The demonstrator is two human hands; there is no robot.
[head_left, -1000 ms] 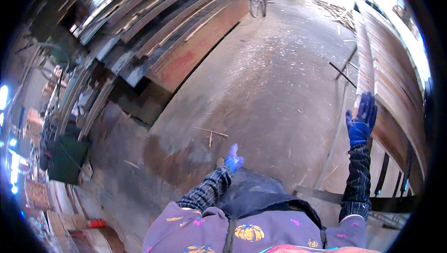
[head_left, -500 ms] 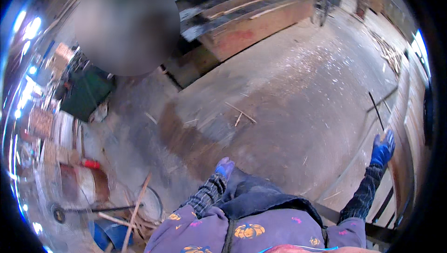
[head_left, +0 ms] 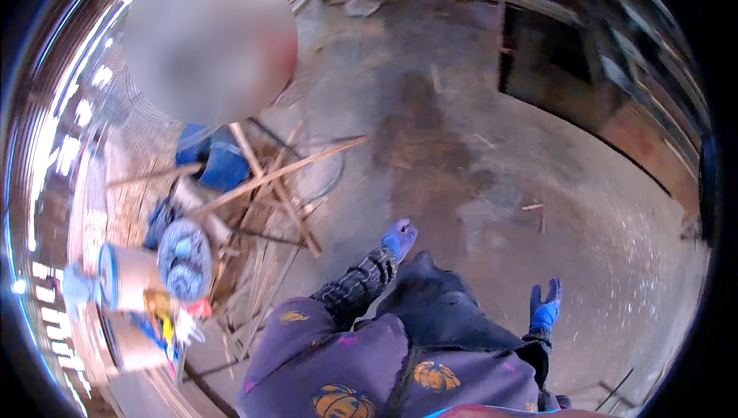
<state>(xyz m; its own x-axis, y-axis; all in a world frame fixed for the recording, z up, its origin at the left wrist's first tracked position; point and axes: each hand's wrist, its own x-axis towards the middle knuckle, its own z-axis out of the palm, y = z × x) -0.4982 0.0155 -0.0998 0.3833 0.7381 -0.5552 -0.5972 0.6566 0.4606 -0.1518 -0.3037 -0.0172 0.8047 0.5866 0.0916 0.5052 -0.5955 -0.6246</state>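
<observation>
Spotting a thin tan wooden stick (head_left: 532,206) on the stained grey concrete floor (head_left: 492,260), beyond a blue-gloved right hand (head_left: 545,312), fingers apart, gripping nothing. Over to a purple-gloved left hand (head_left: 397,241), half curled, can't tell whether gripping, then leftward to jumbled brown wooden strips (head_left: 311,163) beside blue round containers (head_left: 225,160).

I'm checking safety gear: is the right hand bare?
No, the right hand wears a blue glove that covers its fingers.
</observation>
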